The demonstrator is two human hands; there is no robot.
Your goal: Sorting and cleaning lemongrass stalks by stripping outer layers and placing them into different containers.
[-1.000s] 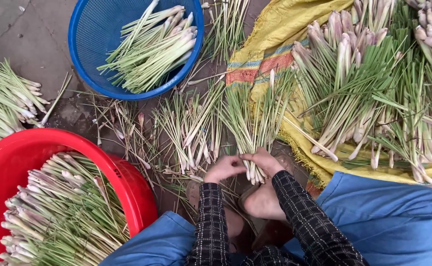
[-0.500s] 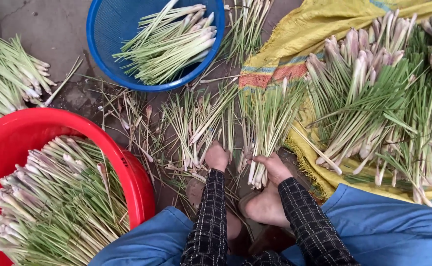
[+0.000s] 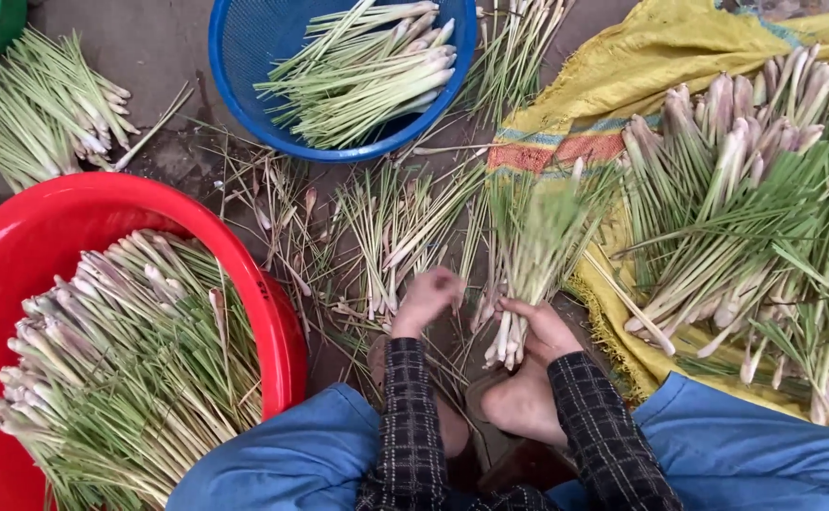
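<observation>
Pale green lemongrass bundle (image 3: 528,274) is clamped at its white root ends in the right hand (image 3: 545,326), above the bare feet. Just beside, the left hand (image 3: 426,298) is curled, fingers together, touching loose stalks (image 3: 386,227) on the ground. Farther out stand a red basin (image 3: 26,246), a blue basket (image 3: 244,57) and a yellow sack (image 3: 622,66).

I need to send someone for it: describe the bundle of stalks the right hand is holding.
Start at the yellow sack spread on the ground at the right. Just off its left edge, the right hand grips a bundle of lemongrass stalks. Unlike the loose piles around it, it is held together, pale ends toward the person.
</observation>
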